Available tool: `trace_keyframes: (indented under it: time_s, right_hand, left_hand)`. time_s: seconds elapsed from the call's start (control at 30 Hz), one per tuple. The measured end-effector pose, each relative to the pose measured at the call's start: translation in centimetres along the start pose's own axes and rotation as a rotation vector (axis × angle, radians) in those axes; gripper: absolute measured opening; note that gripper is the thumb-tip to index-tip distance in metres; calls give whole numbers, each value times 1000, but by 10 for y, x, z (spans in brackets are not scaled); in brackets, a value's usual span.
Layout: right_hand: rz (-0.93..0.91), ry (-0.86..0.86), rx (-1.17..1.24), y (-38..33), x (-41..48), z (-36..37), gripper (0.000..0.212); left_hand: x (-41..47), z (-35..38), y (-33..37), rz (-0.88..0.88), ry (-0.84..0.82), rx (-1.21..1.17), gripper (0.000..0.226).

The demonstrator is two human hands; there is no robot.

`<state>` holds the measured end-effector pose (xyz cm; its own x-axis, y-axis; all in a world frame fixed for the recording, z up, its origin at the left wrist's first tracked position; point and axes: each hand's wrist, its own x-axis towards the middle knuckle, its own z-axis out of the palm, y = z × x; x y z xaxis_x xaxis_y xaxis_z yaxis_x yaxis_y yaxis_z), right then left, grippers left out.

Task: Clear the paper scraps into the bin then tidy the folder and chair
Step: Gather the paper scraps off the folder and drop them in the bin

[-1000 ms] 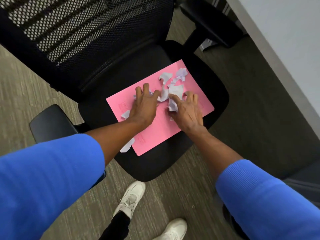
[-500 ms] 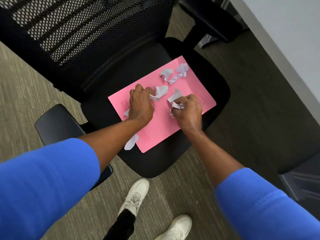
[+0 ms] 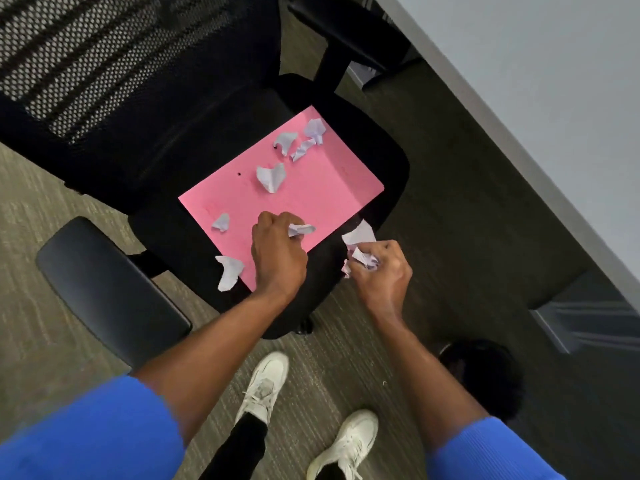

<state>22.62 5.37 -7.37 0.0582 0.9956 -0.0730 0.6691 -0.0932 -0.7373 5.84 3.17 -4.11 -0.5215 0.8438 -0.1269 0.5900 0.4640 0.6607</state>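
A pink folder lies on the seat of a black office chair. Several white paper scraps rest loose on the folder, and one scrap hangs over its near left edge. My left hand is a fist at the folder's near edge, closed on a small scrap that sticks out by the thumb. My right hand is off the seat's right side, closed on a crumpled bunch of scraps.
The chair's mesh back fills the upper left and its armrests stick out at left and top. A grey desk edge runs down the right. A black bin stands on the carpet under my right forearm. My white shoes are below.
Both hands closed on scraps and pulled back toward me. The right hand left the folder and moved off the seat's right edge. Fewer scraps lie in the folder's middle.
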Motion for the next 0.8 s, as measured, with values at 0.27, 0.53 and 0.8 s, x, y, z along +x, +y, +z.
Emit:
trace_keyframes:
  time_s: [0.27, 0.53, 0.8]
  right_hand:
    - [210, 62, 54, 76, -46, -57, 25]
    - [496, 151, 36, 190, -101, -122, 26]
    - [617, 263, 110, 300, -140, -164, 21]
  left_hand:
    - [-72, 61, 32, 92, -137, -100, 30]
    - [-159, 163, 59, 71, -386, -6, 28]
    - [-235, 271, 81, -35, -600, 43, 23]
